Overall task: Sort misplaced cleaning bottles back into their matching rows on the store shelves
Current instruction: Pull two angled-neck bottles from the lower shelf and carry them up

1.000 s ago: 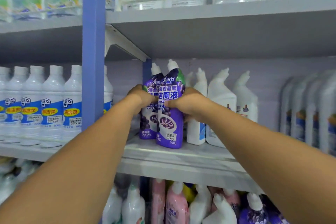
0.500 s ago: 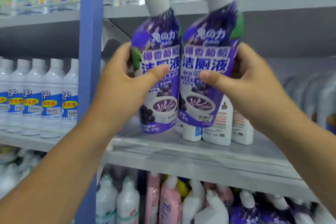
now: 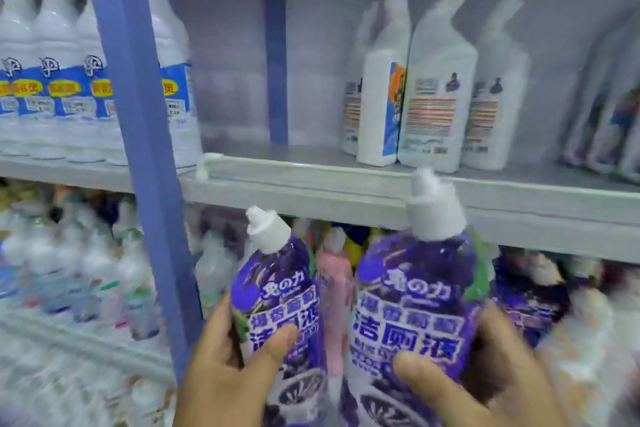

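Observation:
I hold two purple toilet-cleaner bottles with white caps in front of the lower shelf. My left hand [image 3: 228, 371] grips the left purple bottle [image 3: 280, 291] around its middle. My right hand [image 3: 485, 388] grips the right purple bottle [image 3: 412, 291] the same way. Both bottles stand upright, side by side, below the edge of the grey middle shelf [image 3: 346, 184]. More purple bottles [image 3: 533, 291] show blurred on the lower shelf at the right.
White angled-neck bottles [image 3: 436, 80] stand on the middle shelf at the right, with bare shelf to their left. White bottles with blue labels [image 3: 69, 87] fill the left bay behind a blue upright post [image 3: 138, 114]. A pink bottle [image 3: 334, 288] and mixed bottles crowd the lower shelf.
Both hands have carried the two purple bottles off the middle shelf, first up, then down to the lower shelf's level. The view has tilted downward.

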Demonstrator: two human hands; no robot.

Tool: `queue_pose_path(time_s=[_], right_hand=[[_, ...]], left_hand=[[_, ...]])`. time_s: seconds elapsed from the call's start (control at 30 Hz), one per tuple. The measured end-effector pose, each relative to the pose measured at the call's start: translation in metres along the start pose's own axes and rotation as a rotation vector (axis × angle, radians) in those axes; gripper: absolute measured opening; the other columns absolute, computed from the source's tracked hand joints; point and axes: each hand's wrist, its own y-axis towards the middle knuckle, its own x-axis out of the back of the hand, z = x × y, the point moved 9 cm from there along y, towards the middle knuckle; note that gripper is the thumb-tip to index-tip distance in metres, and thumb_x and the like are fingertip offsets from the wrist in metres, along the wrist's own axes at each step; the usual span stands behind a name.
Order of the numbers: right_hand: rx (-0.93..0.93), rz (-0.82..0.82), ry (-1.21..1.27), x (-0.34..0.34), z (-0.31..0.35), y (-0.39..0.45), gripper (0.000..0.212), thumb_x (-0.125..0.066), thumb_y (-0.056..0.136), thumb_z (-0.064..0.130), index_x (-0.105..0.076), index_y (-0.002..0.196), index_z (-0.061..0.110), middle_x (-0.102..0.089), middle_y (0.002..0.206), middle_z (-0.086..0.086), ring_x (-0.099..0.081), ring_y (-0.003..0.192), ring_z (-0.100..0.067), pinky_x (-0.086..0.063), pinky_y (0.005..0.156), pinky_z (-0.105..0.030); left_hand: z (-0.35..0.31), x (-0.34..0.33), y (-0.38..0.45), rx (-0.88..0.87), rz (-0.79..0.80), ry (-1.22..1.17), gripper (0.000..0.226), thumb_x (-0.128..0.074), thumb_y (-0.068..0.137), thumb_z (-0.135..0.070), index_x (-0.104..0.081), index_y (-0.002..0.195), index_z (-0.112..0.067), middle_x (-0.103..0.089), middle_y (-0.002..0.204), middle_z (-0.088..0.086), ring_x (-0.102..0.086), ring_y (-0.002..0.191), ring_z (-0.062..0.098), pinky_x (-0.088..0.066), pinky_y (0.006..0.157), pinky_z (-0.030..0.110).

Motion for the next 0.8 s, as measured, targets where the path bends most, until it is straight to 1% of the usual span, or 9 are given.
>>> queue_pose_path(time_s=[0.03,0.1,0.17,0.23,0.3,0.43,0.5,0.63,0.8], right_hand=[[-0.068,0.064,0.01,-0.016,-0.028,-0.006,0.08,-0.102,0.044,0.017,-0.071,0.112,0.048,-0.079,0.097,0.009,-0.077,0.08,-0.011,-0.059,0.069,-0.018],[-0.164,0.062,-0.073,-0.03,-0.081,-0.006,0.078,-0.094,0.059,0.002,-0.066,0.103,0.061,-0.078,0.096,0.01,-0.076,0.083,-0.014,-0.058,0.074,-0.019],[-0.257,0.037,-0.121,-0.04,-0.123,-0.007,0.075,-0.088,0.066,-0.003,-0.064,0.102,0.058,-0.077,0.098,0.012,-0.075,0.088,-0.013,-0.059,0.083,-0.026],[-0.287,-0.026,-0.154,-0.046,-0.139,-0.006,0.07,-0.087,0.068,0.0,-0.062,0.107,0.053,-0.076,0.099,0.015,-0.074,0.088,-0.008,-0.058,0.09,-0.037],[-0.332,-0.068,-0.13,-0.052,-0.157,-0.005,0.059,-0.086,0.073,0.004,-0.063,0.111,0.044,-0.075,0.101,0.019,-0.073,0.089,-0.003,-0.057,0.092,-0.04],[-0.318,-0.044,-0.274,-0.059,-0.162,0.006,0.058,-0.083,0.08,0.027,-0.054,0.129,0.038,-0.069,0.111,0.024,-0.065,0.1,0.006,-0.055,0.092,-0.027],[-0.308,0.028,-0.417,-0.066,-0.158,0.01,0.067,-0.078,0.082,0.045,-0.041,0.138,0.041,-0.064,0.117,0.026,-0.063,0.106,0.003,-0.052,0.092,-0.024],[-0.312,0.085,-0.537,-0.075,-0.161,0.016,0.073,-0.073,0.085,0.049,-0.03,0.143,0.039,-0.061,0.123,0.017,-0.062,0.111,-0.008,-0.05,0.089,-0.023],[-0.305,0.078,-0.501,-0.084,-0.17,0.027,0.07,-0.074,0.085,0.044,-0.034,0.142,0.032,-0.064,0.126,0.011,-0.063,0.113,-0.01,-0.052,0.094,-0.027]], left_hand=[[0.018,-0.002,0.002,0.002,0.034,0.022,0.061,-0.079,0.075,0.017,-0.07,0.108,-0.033,-0.081,0.094,-0.004,-0.073,0.073,0.002,-0.055,0.071,0.01],[0.045,-0.008,0.007,0.011,0.074,0.131,0.059,-0.087,0.07,-0.009,-0.069,0.108,-0.051,-0.08,0.099,-0.012,-0.074,0.085,0.003,-0.056,0.082,0.018],[0.067,-0.008,0.013,0.032,0.052,0.171,0.059,-0.086,0.068,-0.022,-0.065,0.107,-0.06,-0.078,0.1,-0.019,-0.074,0.093,0.004,-0.056,0.091,0.032],[0.077,-0.006,0.018,0.033,0.009,0.193,0.055,-0.087,0.074,-0.022,-0.064,0.109,-0.057,-0.077,0.099,-0.019,-0.073,0.093,0.005,-0.057,0.093,0.042],[0.092,-0.006,0.024,0.033,-0.029,0.196,0.051,-0.086,0.075,-0.028,-0.063,0.113,-0.053,-0.077,0.099,-0.019,-0.073,0.092,0.005,-0.057,0.091,0.04],[0.099,-0.015,0.032,-0.025,-0.025,0.264,0.056,-0.083,0.083,-0.018,-0.058,0.131,-0.033,-0.074,0.109,-0.017,-0.066,0.095,-0.009,-0.048,0.079,0.004],[0.1,-0.019,0.034,-0.073,-0.026,0.297,0.059,-0.079,0.086,-0.019,-0.051,0.135,-0.034,-0.068,0.121,-0.011,-0.065,0.103,-0.004,-0.048,0.085,0.009],[0.117,-0.025,0.036,-0.121,-0.003,0.37,0.062,-0.064,0.094,-0.032,-0.033,0.147,-0.028,-0.053,0.138,0.007,-0.056,0.122,0.027,-0.049,0.102,0.048],[0.13,-0.028,0.025,-0.152,0.055,0.334,0.072,-0.058,0.092,-0.019,-0.026,0.157,-0.025,-0.045,0.15,0.012,-0.05,0.132,0.029,-0.04,0.11,0.038]])
